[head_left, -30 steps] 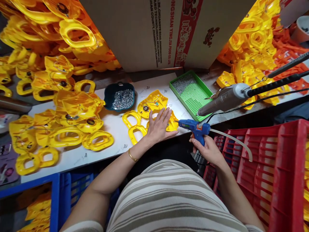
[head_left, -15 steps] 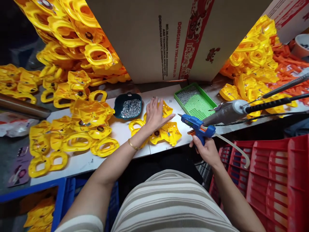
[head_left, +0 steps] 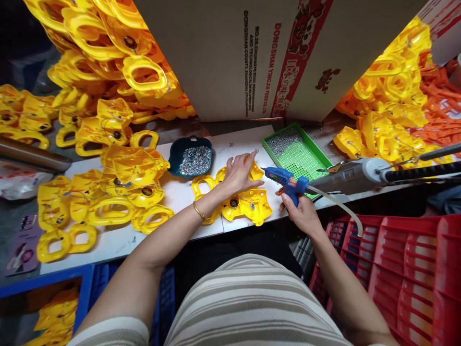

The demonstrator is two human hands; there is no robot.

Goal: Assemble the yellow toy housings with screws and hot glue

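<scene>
One slip of the blue glue gun (head_left: 292, 182) could, I judge, burn the left hand (head_left: 237, 174), nozzle (head_left: 263, 168) being so near; left palm-down, fingers parted over the far yellow shell (head_left: 220, 175) on the worktop (head_left: 234, 135), contact unclear, right hand (head_left: 302, 211) apart, clamped round the gun.

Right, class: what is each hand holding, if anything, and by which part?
Right hand: the blue glue gun, by its handle. Left hand: over a yellow shell; whether it grips cannot be told.
</scene>
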